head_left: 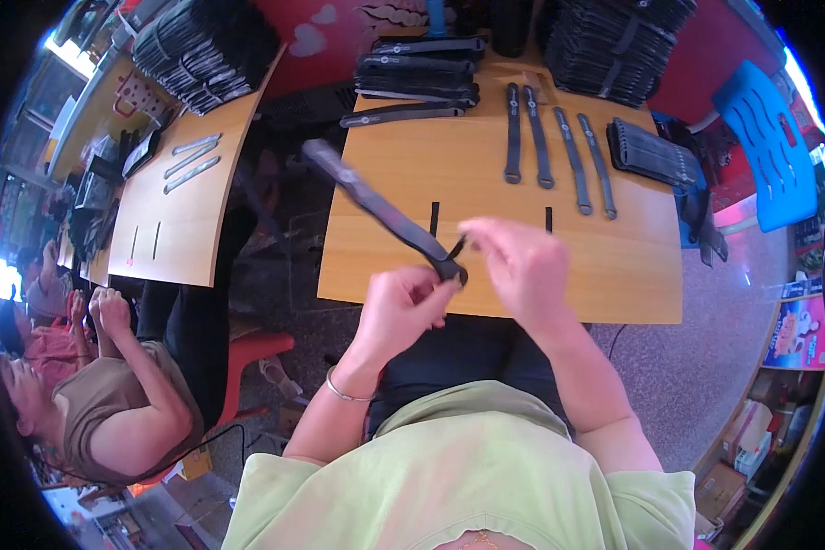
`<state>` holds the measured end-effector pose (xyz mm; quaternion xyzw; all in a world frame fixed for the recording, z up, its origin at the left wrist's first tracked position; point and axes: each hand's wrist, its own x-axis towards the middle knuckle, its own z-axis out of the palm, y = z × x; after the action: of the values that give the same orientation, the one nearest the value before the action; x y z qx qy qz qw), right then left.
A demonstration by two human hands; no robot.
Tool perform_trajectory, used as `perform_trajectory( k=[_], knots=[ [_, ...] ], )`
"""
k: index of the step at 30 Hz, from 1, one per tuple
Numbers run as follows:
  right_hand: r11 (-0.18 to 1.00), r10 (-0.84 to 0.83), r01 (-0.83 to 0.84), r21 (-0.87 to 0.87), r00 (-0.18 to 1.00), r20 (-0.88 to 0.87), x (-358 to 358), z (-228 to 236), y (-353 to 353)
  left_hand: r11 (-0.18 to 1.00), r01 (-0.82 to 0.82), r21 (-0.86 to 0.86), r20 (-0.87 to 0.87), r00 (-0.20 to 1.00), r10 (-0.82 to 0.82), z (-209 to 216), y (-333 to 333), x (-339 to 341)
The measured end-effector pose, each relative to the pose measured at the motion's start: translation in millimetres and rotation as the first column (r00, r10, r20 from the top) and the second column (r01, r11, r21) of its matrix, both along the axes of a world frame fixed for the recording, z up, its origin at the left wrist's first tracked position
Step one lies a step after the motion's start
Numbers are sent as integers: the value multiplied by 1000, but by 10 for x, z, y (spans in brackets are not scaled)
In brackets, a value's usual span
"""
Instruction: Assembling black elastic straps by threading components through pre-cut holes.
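Observation:
Above the near edge of the table, my left hand (396,312) is closed around the buckle end of a dark grey strap (376,203). The strap's long part sticks out to the upper left, its far tip blurred. My right hand (530,270) is closed beside it, fingertips pinching a short black end at the buckle. Whether that piece belongs to the strap is hard to make out. Farther off, several grey straps lie in a spread row, among them one strap (513,137) with its ring toward me.
The wooden table (385,266) carries two short black strips, including one strip (434,218). Behind lie a pile of straps (417,78), a tall bundled stack (614,46) and a smaller bundle (651,151). Left, a person (124,385) sits by another table (179,238). A blue chair (765,147) stands right.

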<state>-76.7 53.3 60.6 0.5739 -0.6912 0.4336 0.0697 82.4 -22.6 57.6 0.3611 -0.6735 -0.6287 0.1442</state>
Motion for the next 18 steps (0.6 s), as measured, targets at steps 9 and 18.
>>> perform_trajectory(
  k=[9, 18],
  knots=[
    [975, 207, -186, 118, 959, -196, -14, 425, 160, 983, 181, -18, -220, 959, -181, -312, -10, 94],
    [895, 245, -198, 399, 967, -69, 10, 532, 374, 806, 182, 563, -686, 646, 334, -404, -93, -86]
  ],
)
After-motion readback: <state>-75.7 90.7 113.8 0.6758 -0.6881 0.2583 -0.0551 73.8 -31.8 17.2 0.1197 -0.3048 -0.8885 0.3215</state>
